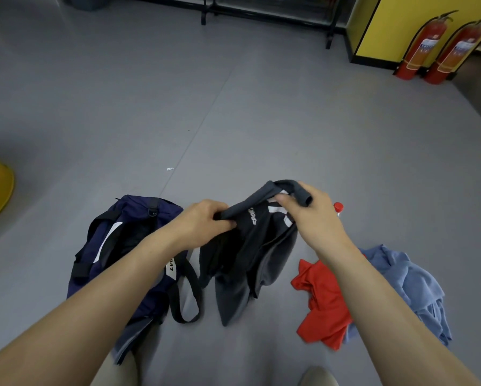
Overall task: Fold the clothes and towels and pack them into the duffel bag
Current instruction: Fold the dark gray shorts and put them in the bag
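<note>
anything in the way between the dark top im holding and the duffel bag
Nothing visible. The dark garment, held by left hand and right hand, hangs beside the duffel bag; only the bag's own strap lies between them.

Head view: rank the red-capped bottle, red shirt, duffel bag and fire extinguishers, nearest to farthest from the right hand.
1. Red-capped bottle, just behind the right hand.
2. Red shirt, just below it.
3. Duffel bag, left.
4. Fire extinguishers, by the yellow wall.
</note>
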{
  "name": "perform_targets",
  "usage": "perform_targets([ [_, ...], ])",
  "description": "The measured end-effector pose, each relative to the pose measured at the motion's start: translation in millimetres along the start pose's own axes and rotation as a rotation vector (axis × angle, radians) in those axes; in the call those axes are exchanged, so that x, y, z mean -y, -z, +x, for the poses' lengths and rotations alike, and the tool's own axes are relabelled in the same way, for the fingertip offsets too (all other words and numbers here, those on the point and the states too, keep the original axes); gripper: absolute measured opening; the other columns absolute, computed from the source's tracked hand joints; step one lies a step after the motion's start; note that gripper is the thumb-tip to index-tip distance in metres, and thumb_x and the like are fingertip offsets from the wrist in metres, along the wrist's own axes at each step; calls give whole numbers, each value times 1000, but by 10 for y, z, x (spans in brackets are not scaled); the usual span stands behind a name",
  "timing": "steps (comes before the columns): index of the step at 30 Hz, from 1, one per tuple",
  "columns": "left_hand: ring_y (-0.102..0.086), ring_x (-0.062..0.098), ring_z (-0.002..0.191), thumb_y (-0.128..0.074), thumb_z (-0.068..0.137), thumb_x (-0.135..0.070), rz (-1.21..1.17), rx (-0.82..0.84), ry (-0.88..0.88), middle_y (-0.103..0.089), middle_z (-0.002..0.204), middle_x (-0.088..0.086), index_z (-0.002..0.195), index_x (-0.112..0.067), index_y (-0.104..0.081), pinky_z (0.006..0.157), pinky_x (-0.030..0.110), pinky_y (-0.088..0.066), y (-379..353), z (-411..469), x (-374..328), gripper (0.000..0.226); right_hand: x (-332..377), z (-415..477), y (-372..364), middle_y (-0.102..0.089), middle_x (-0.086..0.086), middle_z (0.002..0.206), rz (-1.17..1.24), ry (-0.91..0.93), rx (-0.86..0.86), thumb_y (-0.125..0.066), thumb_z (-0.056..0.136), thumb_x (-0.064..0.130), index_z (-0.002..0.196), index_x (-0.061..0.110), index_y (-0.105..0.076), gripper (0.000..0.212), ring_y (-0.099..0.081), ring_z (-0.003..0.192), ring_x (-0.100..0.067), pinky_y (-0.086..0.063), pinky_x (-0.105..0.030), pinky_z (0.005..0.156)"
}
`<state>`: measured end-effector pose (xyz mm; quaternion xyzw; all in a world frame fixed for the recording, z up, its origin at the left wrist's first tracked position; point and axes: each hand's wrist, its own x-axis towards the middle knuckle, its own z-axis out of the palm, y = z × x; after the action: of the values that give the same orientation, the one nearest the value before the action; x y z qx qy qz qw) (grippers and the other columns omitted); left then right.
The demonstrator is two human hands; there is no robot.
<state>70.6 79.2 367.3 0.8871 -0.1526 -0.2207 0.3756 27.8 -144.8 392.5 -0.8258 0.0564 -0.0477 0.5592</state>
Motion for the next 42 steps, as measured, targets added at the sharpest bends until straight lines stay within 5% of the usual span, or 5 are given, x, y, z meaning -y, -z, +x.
perform_targets([
  [8, -54, 9, 66, -53, 94, -18, -17, -14, -119, -62, 75, 0, 86, -22, -64, 62, 27, -43, -75, -46, -188, 14, -173, -52, -36, -58, 19, 127, -410, -107, 387, -80, 76, 43, 131, 46, -50, 64, -53, 116, -3, -44, -30, 99],
  [13, -50, 8, 61, -53, 92, -23, 141, -102, -152, -56, 65, -8, 79, -24, -58, 55, 27, -37, -140, -38, -163, 14, -72, -27, -206, -66, 21, 71, -489, 88, 266, -69, 86, 38, 83, 37, -63, 6, -59, 72, 0, -41, -26, 66],
  [24, -61, 19, 87, -46, 94, -14, 193, -376, -13, -69, 93, -11, 108, -34, -61, 77, 35, -48, 65, 75, 149, 29, -233, 83, 205, -66, 4, 70, -451, -130, 71, -63, 92, 32, 77, 25, -61, 16, -61, 74, -21, -49, -40, 74],
  [30, -65, 9, 93, -50, 96, -14, 63, -191, -277, -72, 98, -17, 110, -33, -68, 83, 35, -51, -101, -39, -201, 30, -107, -70, -169, -59, 12, 129, -520, 49, 285, -74, 79, 48, 136, 39, -45, 64, -55, 116, -13, -44, -34, 92],
  [42, -62, 16, 78, -61, 92, -26, 56, -268, -80, -66, 79, -9, 88, -33, -61, 69, 32, -48, 83, 8, -1, 8, -99, 11, 95, -64, 11, 75, -558, 46, -7, -55, 93, 30, 86, 26, -59, 9, -59, 76, -17, -37, -27, 59],
])
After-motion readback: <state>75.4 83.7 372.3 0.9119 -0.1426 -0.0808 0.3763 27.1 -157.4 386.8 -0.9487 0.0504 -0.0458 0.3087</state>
